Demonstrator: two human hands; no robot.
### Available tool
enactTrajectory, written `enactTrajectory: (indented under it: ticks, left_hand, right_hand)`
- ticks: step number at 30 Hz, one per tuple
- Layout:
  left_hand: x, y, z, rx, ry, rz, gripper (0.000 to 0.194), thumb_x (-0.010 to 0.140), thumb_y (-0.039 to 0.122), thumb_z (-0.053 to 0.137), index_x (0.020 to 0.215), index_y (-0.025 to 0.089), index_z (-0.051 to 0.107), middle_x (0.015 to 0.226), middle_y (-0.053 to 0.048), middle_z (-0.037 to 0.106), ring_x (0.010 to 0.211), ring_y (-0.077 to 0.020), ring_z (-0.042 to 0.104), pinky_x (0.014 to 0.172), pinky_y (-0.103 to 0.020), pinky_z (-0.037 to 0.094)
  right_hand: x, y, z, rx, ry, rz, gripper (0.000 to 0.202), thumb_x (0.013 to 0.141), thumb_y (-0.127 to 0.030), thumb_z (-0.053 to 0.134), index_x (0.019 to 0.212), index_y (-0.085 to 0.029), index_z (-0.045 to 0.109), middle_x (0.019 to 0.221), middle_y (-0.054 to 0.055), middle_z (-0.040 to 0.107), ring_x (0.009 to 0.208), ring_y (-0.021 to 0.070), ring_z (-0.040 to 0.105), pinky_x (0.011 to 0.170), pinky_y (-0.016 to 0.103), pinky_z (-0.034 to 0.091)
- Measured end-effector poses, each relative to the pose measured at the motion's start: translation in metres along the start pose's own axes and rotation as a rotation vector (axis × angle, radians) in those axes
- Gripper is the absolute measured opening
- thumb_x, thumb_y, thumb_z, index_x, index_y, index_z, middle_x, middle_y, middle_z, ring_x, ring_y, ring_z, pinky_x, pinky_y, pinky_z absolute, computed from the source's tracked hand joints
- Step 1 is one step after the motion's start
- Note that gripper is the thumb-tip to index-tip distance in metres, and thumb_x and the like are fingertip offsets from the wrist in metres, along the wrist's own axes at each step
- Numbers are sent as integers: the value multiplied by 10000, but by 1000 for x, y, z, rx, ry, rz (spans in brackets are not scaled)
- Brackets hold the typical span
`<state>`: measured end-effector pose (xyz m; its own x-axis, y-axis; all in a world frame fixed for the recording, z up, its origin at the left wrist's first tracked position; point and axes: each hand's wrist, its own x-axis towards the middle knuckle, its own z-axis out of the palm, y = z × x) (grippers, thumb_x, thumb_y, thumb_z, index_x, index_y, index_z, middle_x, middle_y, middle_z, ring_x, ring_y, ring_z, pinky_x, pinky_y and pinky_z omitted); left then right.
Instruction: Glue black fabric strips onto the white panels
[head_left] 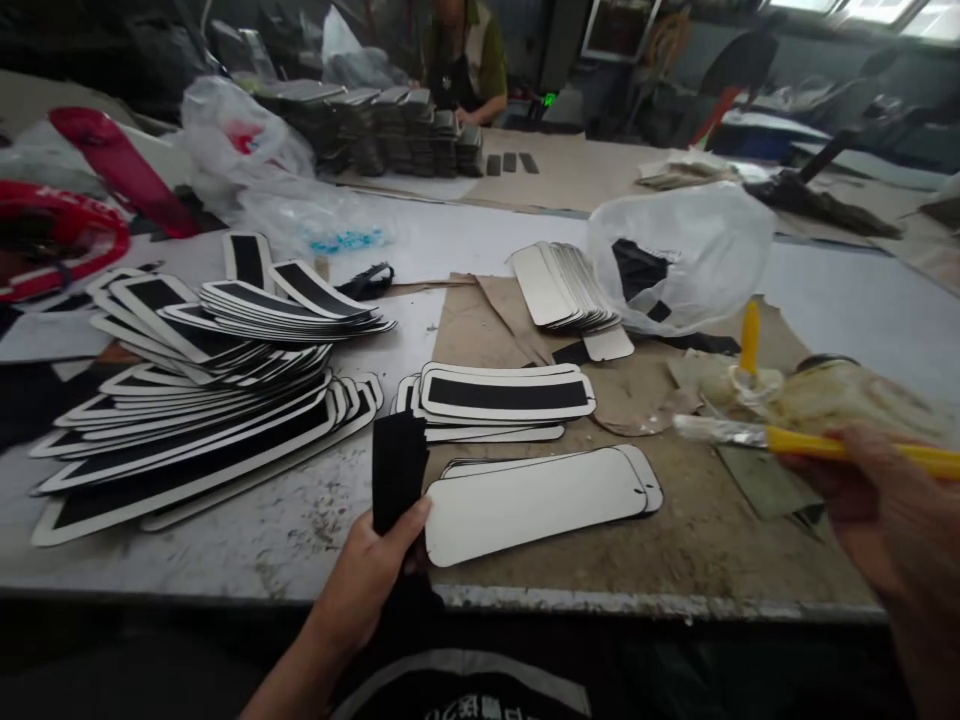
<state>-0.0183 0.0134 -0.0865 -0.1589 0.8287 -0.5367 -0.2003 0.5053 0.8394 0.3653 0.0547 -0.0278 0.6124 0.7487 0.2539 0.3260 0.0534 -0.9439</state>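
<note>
My left hand is closed on a bundle of black strips at the table's front edge. Its thumb lies against the left end of a white rounded panel, stacked on similar panels. In my right hand, blurred, is a paintbrush with a yellow handle, its pale bristles pointing left over the brown board. Behind the white panel lies a pile of white panels with black centre strips. Beside my right hand stands a glue-smeared container, with another yellow handle sticking up near it.
Large fanned stacks of black-and-white panels cover the left side. Farther back lie a stack of pale panels and a clear plastic bag with black pieces. Across the table, a person sits behind dark stacks.
</note>
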Motion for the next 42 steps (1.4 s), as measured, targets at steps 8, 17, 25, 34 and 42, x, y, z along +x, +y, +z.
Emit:
enactTrajectory:
  ticks: [8,17,25,34,42]
  left_hand:
    - [0,-5,-7,30,-117,62,293,717,437,648,678,173,525,537,30,489,499,-106,421,450,-217,349]
    - [2,-10,-12,86,-138,118,312,743,455,616,650,180,501,513,28,490,490,-109,435,469,-225,347]
    - [2,-12,-15,179,-146,185,316,776,454,575,634,182,499,513,33,487,497,-109,432,483,-226,349]
    - [3,-18,-19,232,-117,173,332,754,472,595,615,188,491,528,32,476,518,-121,425,493,-230,354]
    - [9,-26,-19,200,-22,97,357,664,521,665,600,190,545,510,22,490,491,-140,438,474,-243,361]
  right_hand:
    - [-148,-33,105,223,-602,284,217,803,-389,599,854,-178,599,769,36,617,719,179,637,623,302,545]
    - [-152,-42,111,-93,-625,13,189,820,-371,570,793,-187,601,770,26,596,698,158,604,614,262,501]
    - [-139,-45,87,-296,-503,-215,144,827,-315,563,775,-186,599,790,46,591,747,187,570,693,324,458]
    - [-159,-51,104,-159,-581,-268,105,855,-228,520,779,-187,579,756,25,576,723,155,563,643,280,461]
    - [-115,-28,59,-489,-331,-517,69,848,-197,530,826,-180,593,793,44,577,780,177,565,737,328,464]
